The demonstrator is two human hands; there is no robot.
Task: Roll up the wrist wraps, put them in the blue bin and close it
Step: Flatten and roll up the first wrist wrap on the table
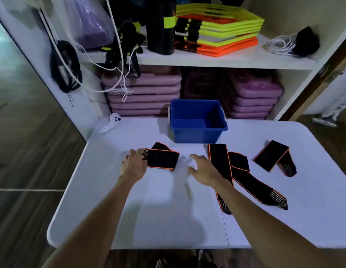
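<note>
1. Black elastic with an orange edge, that is what I have under my left hand: the first wrist wrap, lying folded on the white table just in front of the blue bin.
2. My left fingers sit on the striped end of that wrap at its left side. Whether they pinch it or only press on it I cannot tell from here.
3. My right hand hovers beside the same wrap with loose, spread fingers and holds nothing. It is near the wrap's right edge but not touching it.
4. The step in hand, as I judge it, is the very start of rolling: nothing on the table is rolled yet and the bin looks empty.
5. A second wrap sprawls unfolded to the right, partly under my right forearm, and a third wrap lies folded further right, well apart from the bin.
6. I see no lid for the bin anywhere in view, so closing it is a matter for later.
7. Next, I reckon, the right hand needs to come onto the wrap too, so one hand can pin it flat while the other turns the striped end over and rolls it tight along its length.
8. The stretchy fabric will likely spring open if I let go too early.
9. Behind, a shelf holds pink boards and neon frames.
</note>
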